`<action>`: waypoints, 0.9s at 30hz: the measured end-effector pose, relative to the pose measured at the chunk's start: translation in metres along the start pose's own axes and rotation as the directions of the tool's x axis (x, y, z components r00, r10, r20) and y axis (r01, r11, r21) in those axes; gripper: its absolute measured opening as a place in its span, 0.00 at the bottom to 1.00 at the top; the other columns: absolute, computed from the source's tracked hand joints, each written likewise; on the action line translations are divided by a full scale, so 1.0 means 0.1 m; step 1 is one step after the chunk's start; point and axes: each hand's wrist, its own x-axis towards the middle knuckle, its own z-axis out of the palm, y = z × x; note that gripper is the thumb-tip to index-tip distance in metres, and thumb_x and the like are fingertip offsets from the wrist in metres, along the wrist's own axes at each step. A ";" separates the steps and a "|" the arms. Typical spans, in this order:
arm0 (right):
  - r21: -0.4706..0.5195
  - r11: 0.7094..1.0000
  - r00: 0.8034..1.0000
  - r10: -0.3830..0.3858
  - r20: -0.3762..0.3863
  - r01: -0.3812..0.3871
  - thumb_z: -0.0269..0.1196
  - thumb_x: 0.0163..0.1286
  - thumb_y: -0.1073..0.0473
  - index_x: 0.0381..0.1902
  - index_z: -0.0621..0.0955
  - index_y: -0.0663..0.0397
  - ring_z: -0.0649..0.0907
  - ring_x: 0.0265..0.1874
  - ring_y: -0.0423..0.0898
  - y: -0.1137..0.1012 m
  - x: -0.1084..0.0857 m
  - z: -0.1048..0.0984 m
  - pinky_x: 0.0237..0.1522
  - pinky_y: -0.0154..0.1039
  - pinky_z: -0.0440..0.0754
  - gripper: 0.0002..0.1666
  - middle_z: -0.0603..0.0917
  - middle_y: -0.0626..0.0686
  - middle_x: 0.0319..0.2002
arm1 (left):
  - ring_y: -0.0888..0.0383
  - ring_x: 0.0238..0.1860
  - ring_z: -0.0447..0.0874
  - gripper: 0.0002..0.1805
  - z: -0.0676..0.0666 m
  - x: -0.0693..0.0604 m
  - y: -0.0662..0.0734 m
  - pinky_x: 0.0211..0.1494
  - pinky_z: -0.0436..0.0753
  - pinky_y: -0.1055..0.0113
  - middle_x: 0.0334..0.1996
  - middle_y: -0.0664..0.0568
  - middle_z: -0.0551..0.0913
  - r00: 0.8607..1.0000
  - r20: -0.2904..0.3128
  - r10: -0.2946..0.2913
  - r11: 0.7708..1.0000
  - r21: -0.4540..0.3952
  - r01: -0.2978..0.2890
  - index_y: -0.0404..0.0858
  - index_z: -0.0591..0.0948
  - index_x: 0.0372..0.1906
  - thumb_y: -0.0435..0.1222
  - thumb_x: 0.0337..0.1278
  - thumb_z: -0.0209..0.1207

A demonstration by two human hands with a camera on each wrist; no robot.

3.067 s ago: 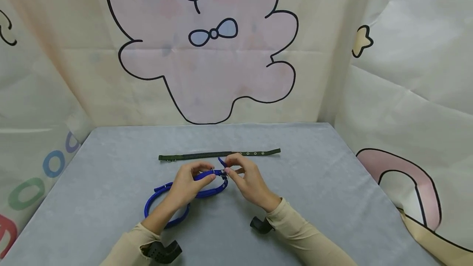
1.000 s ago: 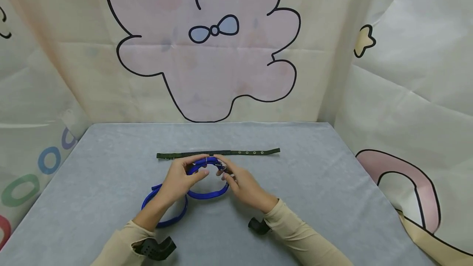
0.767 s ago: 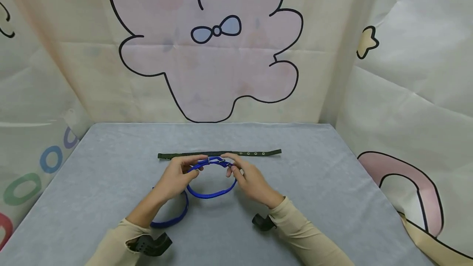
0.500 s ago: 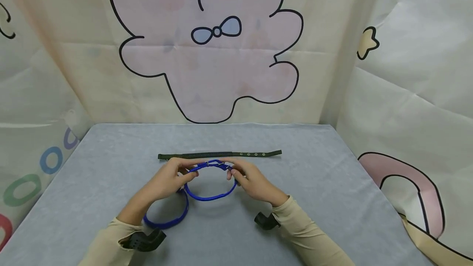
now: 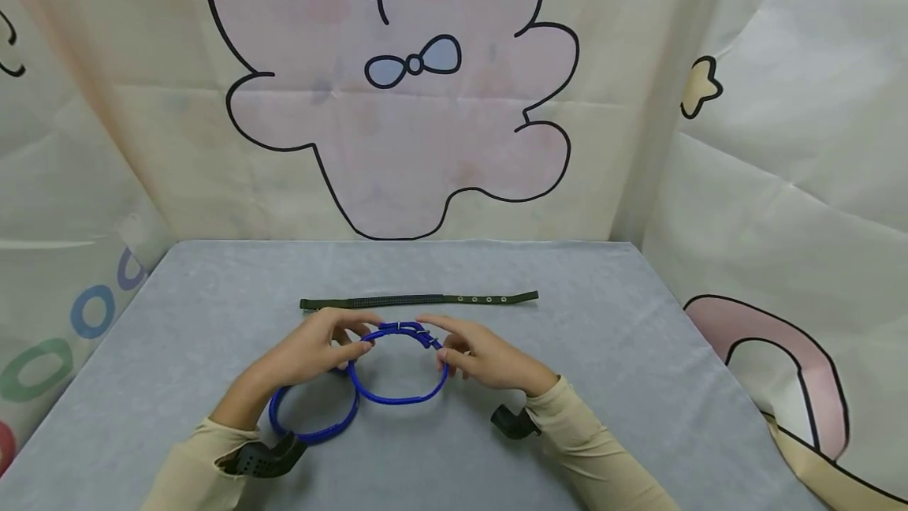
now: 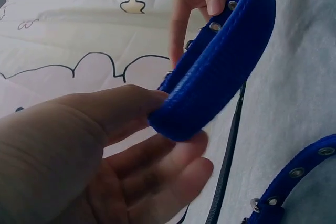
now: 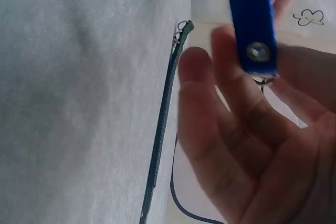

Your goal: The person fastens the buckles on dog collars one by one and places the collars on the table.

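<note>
Thumb and fingers of my left hand (image 5: 312, 349) pinch a blue collar (image 6: 223, 69) at its left side. My right hand (image 5: 489, 353) holds the same collar lightly at its right side, its index finger stretched out near the metal buckle (image 5: 429, 340) on the far part of the loop. Between my hands the collar stands open in a round shape; I cannot tell whether its near edge touches the table (image 5: 567, 274).

Nearer and to the left, a second blue collar (image 5: 328, 434) lies looped on the table, partly hidden by my left arm, with metal eyelets (image 6: 296, 172) along its strap. On the far side, beyond both hands, a green strap (image 5: 418, 300) lies nearly straight from left to right, eyelets toward its right end. Beige sleeves (image 5: 592, 444) cover my forearms, and a black device (image 5: 266, 460) sits at each wrist.

Past the table, the far wall (image 5: 624, 101) shows a pink bear (image 5: 397, 140) with a blue bow tie (image 5: 443, 55). The right wall (image 5: 794, 140) carries a star (image 5: 698, 87) and a pink rainbow (image 5: 773, 330).
</note>
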 end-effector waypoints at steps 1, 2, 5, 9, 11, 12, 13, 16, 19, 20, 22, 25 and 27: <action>-0.007 1.000 1.000 -0.002 0.015 0.002 0.53 0.80 0.62 0.80 0.60 0.39 0.85 0.36 0.58 0.01 0.00 0.00 0.34 0.46 0.86 0.35 0.86 0.53 0.35 | 0.56 0.34 0.86 0.20 0.01 0.00 -0.01 0.32 0.85 0.65 0.52 0.38 0.86 1.000 0.018 -0.004 1.000 -0.004 0.004 0.39 0.80 0.63 0.37 0.69 0.61; -0.008 1.000 0.999 0.001 0.033 -0.001 0.54 0.80 0.62 0.80 0.59 0.38 0.85 0.36 0.57 0.02 0.00 0.01 0.34 0.44 0.86 0.36 0.86 0.51 0.34 | 0.54 0.36 0.87 0.20 0.01 -0.01 -0.03 0.32 0.85 0.65 0.51 0.37 0.86 0.999 0.043 -0.007 1.000 -0.014 0.007 0.38 0.79 0.64 0.36 0.69 0.61; -0.018 1.000 0.997 0.012 0.078 -0.010 0.57 0.78 0.61 0.79 0.61 0.41 0.85 0.34 0.56 0.04 0.00 0.02 0.33 0.37 0.84 0.36 0.88 0.50 0.33 | 0.48 0.41 0.89 0.21 0.03 -0.02 -0.07 0.36 0.85 0.67 0.49 0.36 0.87 0.992 0.127 -0.023 0.998 -0.054 0.030 0.35 0.78 0.64 0.32 0.69 0.59; -0.027 0.999 0.994 0.034 0.104 -0.031 0.59 0.77 0.61 0.77 0.66 0.45 0.84 0.32 0.56 0.05 0.01 0.03 0.32 0.32 0.79 0.34 0.89 0.49 0.33 | 0.47 0.44 0.89 0.21 0.06 -0.01 -0.13 0.40 0.84 0.69 0.47 0.38 0.88 0.981 0.190 -0.033 0.997 -0.067 0.046 0.33 0.77 0.64 0.30 0.69 0.58; -0.030 0.999 0.993 0.044 0.110 -0.041 0.59 0.76 0.62 0.77 0.67 0.47 0.84 0.33 0.56 0.05 0.02 0.03 0.31 0.31 0.78 0.33 0.89 0.49 0.33 | 0.49 0.45 0.89 0.21 0.06 -0.01 -0.15 0.42 0.84 0.69 0.46 0.40 0.89 0.979 0.203 -0.025 0.998 -0.051 0.037 0.32 0.77 0.64 0.31 0.69 0.59; -0.033 0.998 0.992 0.049 0.115 -0.045 0.60 0.76 0.62 0.77 0.67 0.48 0.84 0.33 0.55 0.05 0.02 0.03 0.31 0.31 0.77 0.33 0.90 0.49 0.33 | 0.50 0.45 0.89 0.21 0.06 0.00 -0.16 0.44 0.84 0.68 0.46 0.41 0.89 0.977 0.211 -0.022 0.999 -0.043 0.031 0.32 0.78 0.64 0.31 0.69 0.59; -0.033 0.998 0.991 0.054 0.122 -0.050 0.60 0.76 0.62 0.76 0.67 0.49 0.84 0.33 0.54 0.06 0.02 0.03 0.30 0.30 0.76 0.33 0.90 0.49 0.34 | 0.51 0.46 0.89 0.21 0.07 0.00 -0.17 0.45 0.84 0.68 0.45 0.41 0.89 0.976 0.219 -0.016 0.999 -0.036 0.025 0.32 0.78 0.64 0.32 0.69 0.59; -0.041 0.997 0.987 0.068 0.145 -0.062 0.61 0.75 0.62 0.76 0.68 0.51 0.84 0.33 0.51 0.08 0.03 0.04 0.29 0.29 0.74 0.33 0.90 0.50 0.34 | 0.54 0.48 0.89 0.21 0.09 0.02 -0.19 0.49 0.85 0.67 0.45 0.42 0.90 0.969 0.248 0.004 1.000 -0.024 0.002 0.31 0.79 0.64 0.32 0.69 0.60; -0.050 0.997 0.984 0.069 0.163 -0.061 0.60 0.75 0.64 0.76 0.68 0.53 0.84 0.32 0.47 0.11 0.03 0.05 0.30 0.29 0.75 0.33 0.90 0.52 0.34 | 0.54 0.48 0.89 0.21 0.13 0.04 -0.21 0.49 0.85 0.67 0.46 0.42 0.90 0.965 0.261 0.020 1.000 -0.028 -0.013 0.30 0.79 0.63 0.32 0.69 0.60; -0.057 0.997 0.984 0.067 0.166 -0.059 0.60 0.75 0.64 0.76 0.68 0.53 0.83 0.32 0.45 0.12 0.03 0.05 0.31 0.29 0.75 0.33 0.90 0.53 0.34 | 0.55 0.48 0.89 0.21 0.14 0.05 -0.22 0.49 0.84 0.67 0.45 0.42 0.90 0.965 0.262 0.024 0.999 -0.027 -0.017 0.29 0.79 0.63 0.32 0.69 0.60; -0.069 0.996 0.984 0.071 0.165 -0.060 0.59 0.76 0.65 0.76 0.68 0.53 0.82 0.32 0.43 0.14 0.03 0.06 0.33 0.29 0.75 0.32 0.90 0.54 0.36 | 0.56 0.47 0.89 0.21 0.17 0.07 -0.23 0.49 0.84 0.68 0.45 0.43 0.90 0.966 0.259 0.026 1.000 -0.021 -0.021 0.28 0.79 0.63 0.32 0.69 0.60; -0.091 0.994 0.985 0.075 0.157 -0.061 0.58 0.76 0.65 0.76 0.68 0.51 0.80 0.32 0.39 0.16 0.04 0.06 0.35 0.28 0.74 0.32 0.90 0.54 0.36 | 0.58 0.46 0.88 0.21 0.18 0.09 -0.24 0.48 0.84 0.69 0.44 0.45 0.90 0.970 0.244 0.018 1.000 0.009 -0.021 0.29 0.79 0.63 0.32 0.69 0.60; -0.105 0.993 0.985 0.078 0.151 -0.062 0.59 0.76 0.63 0.76 0.68 0.49 0.79 0.31 0.37 0.17 0.05 0.06 0.34 0.29 0.74 0.32 0.90 0.52 0.37 | 0.58 0.46 0.88 0.21 0.18 0.09 -0.24 0.48 0.83 0.68 0.44 0.46 0.90 0.972 0.237 0.011 1.000 0.025 -0.017 0.29 0.79 0.63 0.32 0.69 0.60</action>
